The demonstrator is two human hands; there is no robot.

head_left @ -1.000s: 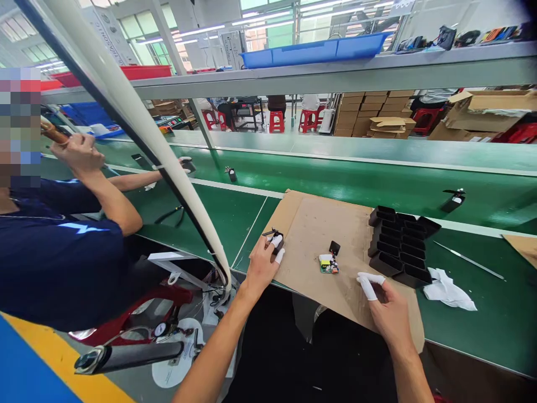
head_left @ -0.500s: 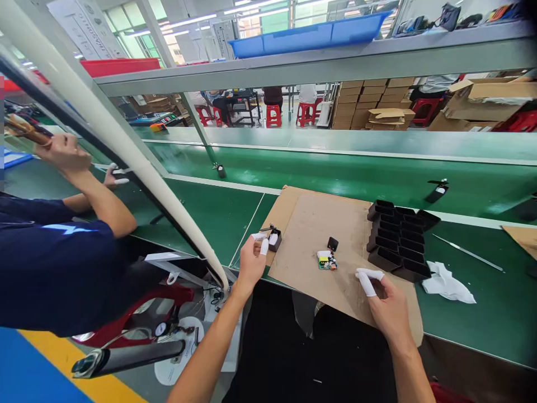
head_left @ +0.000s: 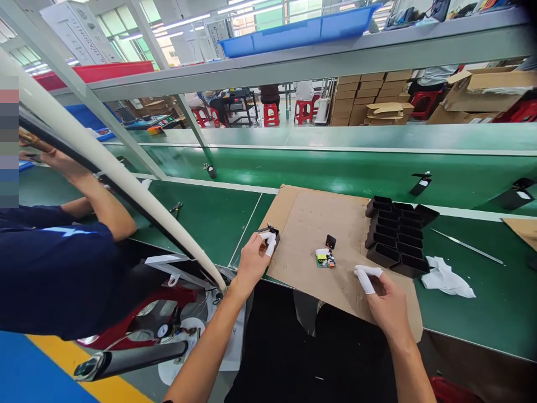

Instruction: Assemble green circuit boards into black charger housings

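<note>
Under left hand [head_left: 251, 258], black case [head_left: 277, 236], flap [head_left: 264, 229] leftward, axis obscured

Circuit board [head_left: 326, 259] green, yellow block [head_left: 322, 258]; case [head_left: 276, 237] black; cardboard [head_left: 302, 224] brown; cloth [head_left: 448, 279] white; tray [head_left: 293, 39] blue; stool [head_left: 271, 116] red

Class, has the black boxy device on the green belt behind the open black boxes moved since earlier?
Yes: the black boxy device moved left relative to the open black boxes.

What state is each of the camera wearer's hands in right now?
Left hand: fingertips at the small black casing; a firm grip cannot be told.
Right hand: fingertips close together, nothing visible held; fully closed or not cannot be told.
</note>
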